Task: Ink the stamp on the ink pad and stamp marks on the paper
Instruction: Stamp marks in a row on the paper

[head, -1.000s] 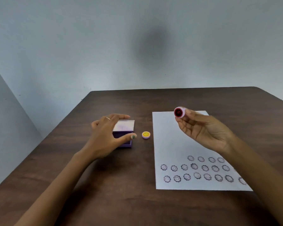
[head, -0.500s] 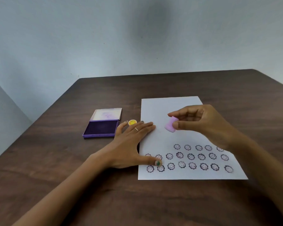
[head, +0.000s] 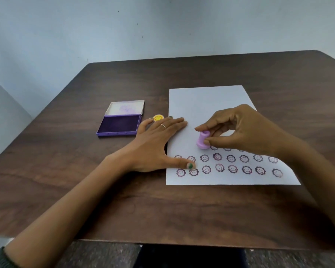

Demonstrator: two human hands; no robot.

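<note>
One ink pad (head: 118, 126), lid open, left of counter (head: 85, 190) centre, long side running left-right, purple pad face up, pale lid lying back toward the far edge. One small yellow smiley cap (head: 158, 118) just right of it, flat on the wood. Left hand (head: 155, 144) flat, fingers (head: 174, 123) straight and spread, pressing the left edge of the paper (head: 205, 101); thumb lies across the lower left marks; ring on one finger. One paper sheet, right of centre, long axis running near edge to far edge, slightly skewed. Stamped marks (head: 232, 168): two full rows of smiley flowers near the paper's near edge, eight visible in each, plus a third row partly hidden under the right hand, count unclear. One stamp (head: 203, 140), lilac, upright with a slight tilt, long axis roughly vertical, printing end down on the paper at the left end of the third row. Right hand (head: 244, 130) pinches the stamp's top between thumb and fingertips, other fingers curled.
</note>
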